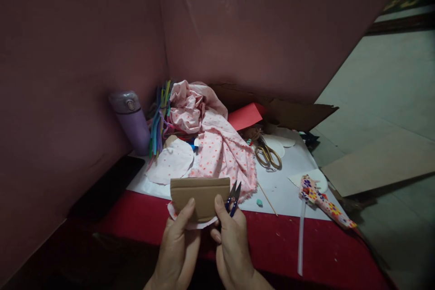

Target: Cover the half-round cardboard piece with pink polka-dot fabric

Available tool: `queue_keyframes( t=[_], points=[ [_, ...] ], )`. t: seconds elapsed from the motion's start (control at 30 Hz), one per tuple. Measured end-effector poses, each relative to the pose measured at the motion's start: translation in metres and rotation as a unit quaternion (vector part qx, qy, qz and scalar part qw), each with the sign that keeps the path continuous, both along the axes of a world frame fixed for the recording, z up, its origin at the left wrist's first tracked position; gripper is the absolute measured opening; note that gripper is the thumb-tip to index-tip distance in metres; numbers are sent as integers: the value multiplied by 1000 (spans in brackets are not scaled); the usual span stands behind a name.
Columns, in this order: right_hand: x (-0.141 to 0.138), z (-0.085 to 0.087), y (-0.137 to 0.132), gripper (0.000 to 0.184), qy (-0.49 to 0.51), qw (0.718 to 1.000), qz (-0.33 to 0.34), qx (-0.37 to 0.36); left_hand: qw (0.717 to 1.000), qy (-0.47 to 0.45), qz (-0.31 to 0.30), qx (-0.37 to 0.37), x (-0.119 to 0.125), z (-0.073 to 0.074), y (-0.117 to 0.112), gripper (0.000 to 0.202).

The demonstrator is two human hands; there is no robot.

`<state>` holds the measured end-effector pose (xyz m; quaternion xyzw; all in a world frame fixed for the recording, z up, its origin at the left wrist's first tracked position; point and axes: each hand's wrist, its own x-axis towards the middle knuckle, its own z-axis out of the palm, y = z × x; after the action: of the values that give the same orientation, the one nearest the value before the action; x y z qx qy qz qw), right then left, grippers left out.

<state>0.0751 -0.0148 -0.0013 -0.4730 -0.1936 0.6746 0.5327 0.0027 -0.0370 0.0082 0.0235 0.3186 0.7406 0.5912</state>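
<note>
Between my two hands is a folded piece of brown cardboard [200,192], with pale fabric showing along its lower edge. My left hand [180,240] grips its left side, thumb on the front face. On the right side, the thumb of my right hand [233,240] presses the cardboard. Small dark thread snips [234,199] are also tucked in my right hand, blades pointing up and slightly apart. Beyond the cardboard lies pink dotted fabric [224,145], bunched at the back. A rounded white dotted fabric piece [175,161] rests left of it.
A purple bottle [134,122] and colourful pipe cleaners [159,122] stand at the left, near a black flat object [105,186]. Gold-handled scissors [268,155], red paper [245,117], a wooden stick [268,199] and a glue stick [301,240] under floral fabric [326,204] lie right.
</note>
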Motion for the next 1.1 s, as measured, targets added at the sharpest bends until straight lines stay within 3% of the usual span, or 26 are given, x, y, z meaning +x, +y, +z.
queue_keyframes(
  t=[0.17,0.33,0.53,0.63,0.83,1.0,1.1],
  points=[
    [-7,-4,-4,42,3,1000,10,2,999,10,6,-37,2,-2,0,34],
    [-9,-8,-4,43,-17,1000,24,10,996,39,66,-49,3,1,2,35],
    [-2,-8,-2,45,25,996,69,59,995,66,78,-13,-20,6,7,39],
    [4,-7,-3,49,22,995,81,44,994,60,93,6,-33,9,10,44],
    [22,-3,-3,66,2,981,191,-15,987,82,135,-32,-53,15,7,41],
    [27,-4,-4,54,62,932,340,-105,983,86,135,-85,-72,7,-2,44],
    [22,0,-4,51,90,915,364,-145,983,102,114,-100,-80,5,-9,42]
  ],
)
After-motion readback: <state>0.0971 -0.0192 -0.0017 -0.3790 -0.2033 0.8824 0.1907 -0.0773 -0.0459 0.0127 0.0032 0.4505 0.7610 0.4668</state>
